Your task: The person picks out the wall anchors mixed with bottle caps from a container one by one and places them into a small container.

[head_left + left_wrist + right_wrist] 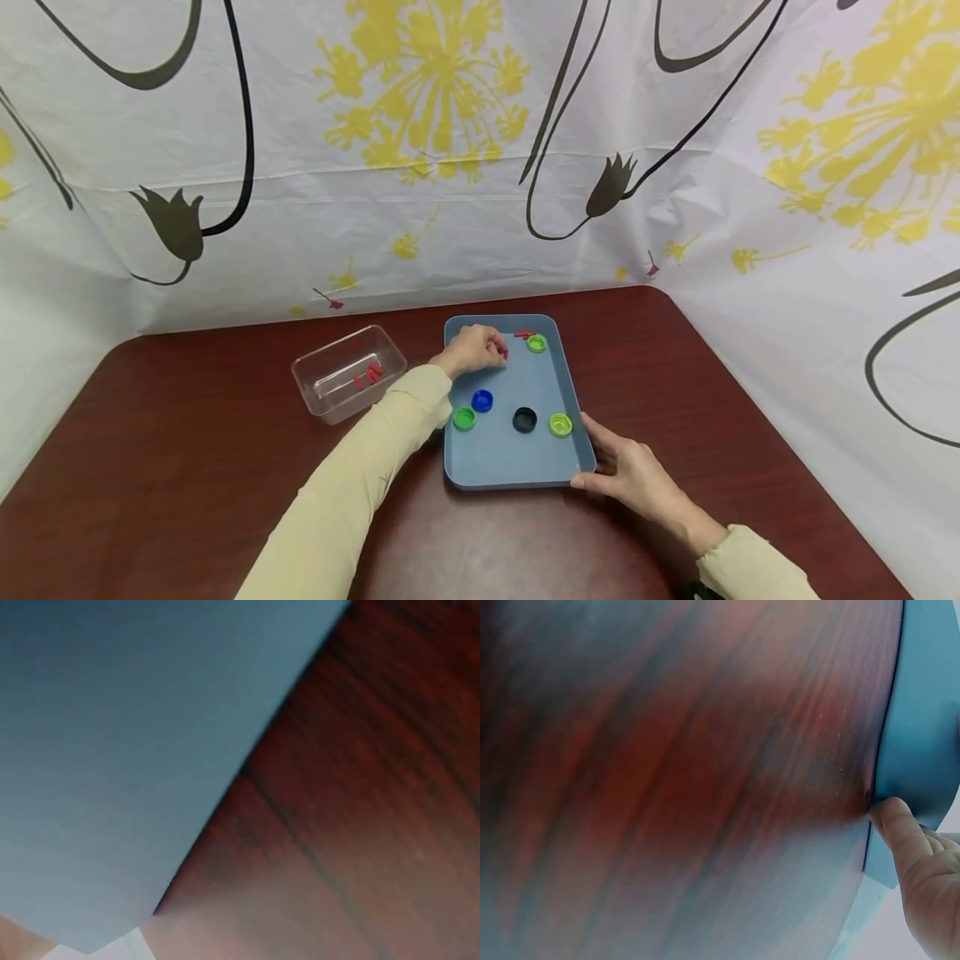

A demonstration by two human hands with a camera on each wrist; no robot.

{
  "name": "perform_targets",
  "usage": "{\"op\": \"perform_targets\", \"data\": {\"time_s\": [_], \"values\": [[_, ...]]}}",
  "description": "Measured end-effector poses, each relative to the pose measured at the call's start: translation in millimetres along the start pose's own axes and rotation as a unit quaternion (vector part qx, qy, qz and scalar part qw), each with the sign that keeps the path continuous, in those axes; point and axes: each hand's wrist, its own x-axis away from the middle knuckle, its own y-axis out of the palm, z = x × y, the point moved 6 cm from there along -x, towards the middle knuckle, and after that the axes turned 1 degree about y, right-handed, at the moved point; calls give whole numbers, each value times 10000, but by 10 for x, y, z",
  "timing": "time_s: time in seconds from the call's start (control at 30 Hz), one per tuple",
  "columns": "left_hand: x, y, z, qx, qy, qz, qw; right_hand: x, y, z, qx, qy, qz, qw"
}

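A blue-grey tray [495,467] lies on the table with its short side toward me. Over its far left part my left hand [474,348] pinches a small red piece [506,355] between thumb and fingers. At the tray's near right corner my right hand [637,477] grips the edge, thumb in front and fingers along the side. Inside the tray are bottle caps: a blue cap [482,401], a green cap [464,418], a black cap [524,419] and two yellow-green ones. Other red pieces [523,334] lie beside the far yellow-green cap [536,342].
Left of the tray stands a clear plastic container [311,379] with several red pieces [369,375] in it. The dark red wooden table [187,467] meets a white patterned sheet [480,250] at its back and sides. My left forearm crosses between container and tray.
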Motion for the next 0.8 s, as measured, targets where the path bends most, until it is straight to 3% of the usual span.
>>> {"op": "perform_targets", "data": {"time_s": [0.4,0.8], "values": [[-31,60,-39,-22,332,280,9991,3,-12,12,-57,17,-2,10000],[-22,80,-40,-168,334,205,9991,2,-7,20,-44,-7,21,10000]]}}
